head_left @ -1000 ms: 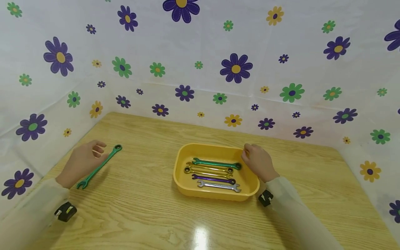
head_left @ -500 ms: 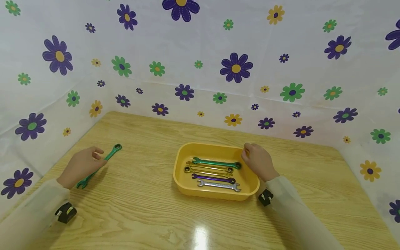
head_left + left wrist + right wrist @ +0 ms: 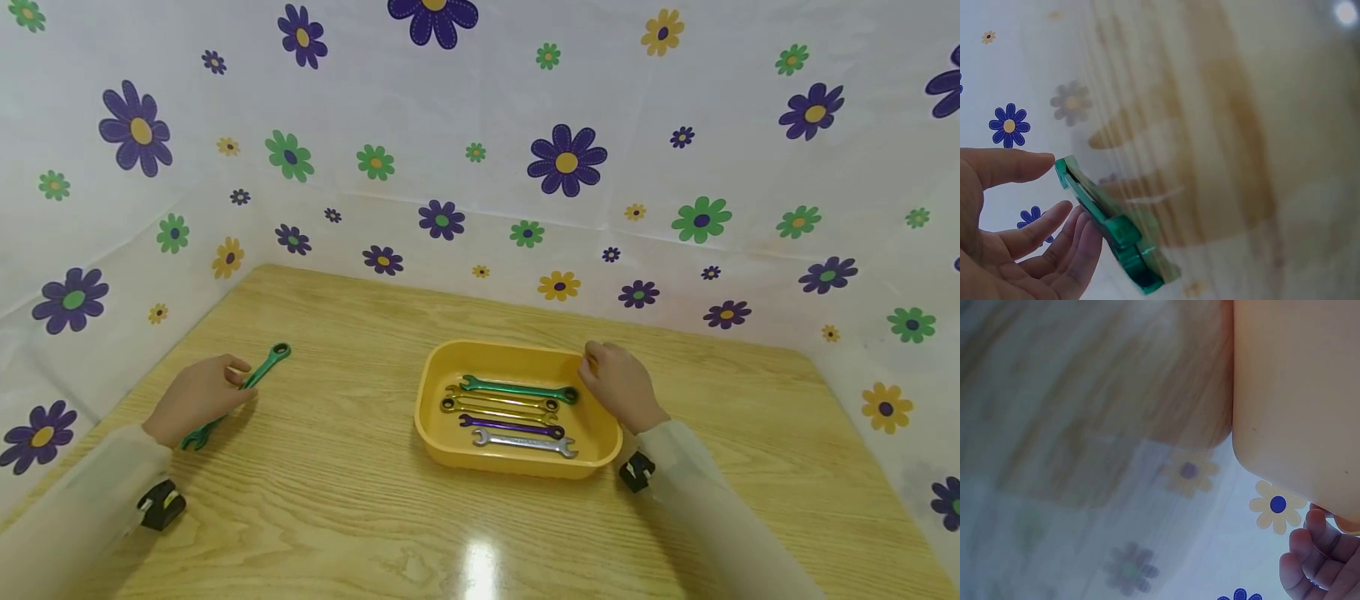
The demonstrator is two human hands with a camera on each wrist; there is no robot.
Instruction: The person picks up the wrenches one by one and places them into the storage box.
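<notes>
My left hand point(image 3: 201, 395) reaches over a green combination wrench point(image 3: 264, 367) lying slanted on the table at the left. In the left wrist view, the thumb and the loosely bent fingers point(image 3: 1054, 215) are apart, with fingertips right at the wrench point(image 3: 1125, 234). Part of its shaft is hidden under the hand. My right hand point(image 3: 621, 385) grips the back right corner of a yellow plastic basin point(image 3: 495, 468). Inside lie a green wrench point(image 3: 517, 388), two gold wrenches point(image 3: 502, 402), a purple wrench point(image 3: 510, 427) and a silver open-end wrench point(image 3: 525, 442), roughly side by side.
The wooden table point(image 3: 337, 500) reaches back to a white flower-printed cloth point(image 3: 465, 100), which also hangs at both sides. Bare wood lies between the left wrench and the basin. Each wrist wears a black strapped device.
My left hand has lowered and shifted slightly right over the green wrench, its fingers drawing nearer the thumb and covering more of the shaft. My right hand and the basin have stayed put.
</notes>
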